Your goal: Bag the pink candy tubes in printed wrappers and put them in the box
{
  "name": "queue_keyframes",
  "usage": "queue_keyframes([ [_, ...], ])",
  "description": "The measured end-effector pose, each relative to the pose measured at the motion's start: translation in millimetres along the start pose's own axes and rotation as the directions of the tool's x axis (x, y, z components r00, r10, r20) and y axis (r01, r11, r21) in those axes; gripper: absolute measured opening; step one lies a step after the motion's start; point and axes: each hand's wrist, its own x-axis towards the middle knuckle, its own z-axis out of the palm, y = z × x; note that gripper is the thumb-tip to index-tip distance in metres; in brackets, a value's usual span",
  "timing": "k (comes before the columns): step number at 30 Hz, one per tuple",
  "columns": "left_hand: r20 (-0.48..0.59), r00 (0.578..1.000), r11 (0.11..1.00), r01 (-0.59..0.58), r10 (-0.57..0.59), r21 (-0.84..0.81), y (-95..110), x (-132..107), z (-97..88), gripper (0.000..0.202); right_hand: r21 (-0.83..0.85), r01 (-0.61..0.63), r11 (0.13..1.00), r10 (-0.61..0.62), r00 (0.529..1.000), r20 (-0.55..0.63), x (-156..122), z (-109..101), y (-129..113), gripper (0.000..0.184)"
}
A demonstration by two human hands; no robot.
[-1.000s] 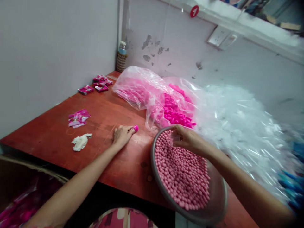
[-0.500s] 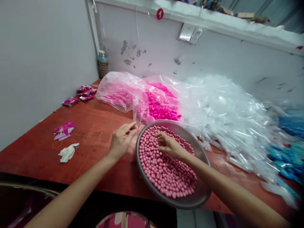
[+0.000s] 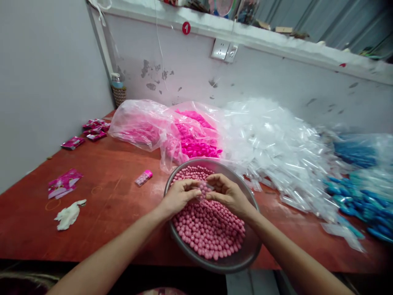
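Observation:
Over a grey metal bowl [image 3: 252, 250] full of pink balls [image 3: 208, 235], both my hands are closed around a small clear plastic tube [image 3: 203, 189] with pink balls inside. My left hand [image 3: 179, 198] pinches its left side between thumb and fingers. From the right, my right hand [image 3: 229, 196] grips the other side with thumb and fingertips. Part of the tube is hidden by the fingers. Left of the bowl, a filled clear tube with a pink cap [image 3: 143, 178] lies on the red-brown table [image 3: 110, 172].
Behind the bowl lie a plastic bag of bright pink caps [image 3: 198, 137] and a large heap of clear tubes [image 3: 270, 143]. Blue caps [image 3: 362, 200] are at the right. Pink packets [image 3: 95, 130], a torn wrapper [image 3: 64, 183] and a crumpled tissue [image 3: 70, 215] sit at the left.
My left hand has moved right to the bowl, and both hands now meet on a clear tube. The capped tube shows where my left hand was. The view has turned slightly right.

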Motion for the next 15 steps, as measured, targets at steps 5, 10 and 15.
queue_keyframes([
  [5, 0.031, 0.992, 0.991, -0.124, 0.122, 0.057, 3, -8, -2.4, 0.036, -0.201, 0.037, 0.979, -0.022, 0.997, 0.077, 0, -21, -16, 0.02],
  [10, 0.103, 0.989, 0.987, -0.115, 0.104, 0.11, 2, -10, -3.4, 0.028, -0.49, 0.02, 0.872, -0.122, 0.977, -0.176, 29, -68, -22, 0.023],
  [15, 0.089, 0.996, 0.999, -0.026, 0.028, -0.025, 0, -7, -1.8, 0.022, -0.951, -0.137, 0.277, -0.079, 0.983, -0.164, 94, -105, -16, 0.026],
])
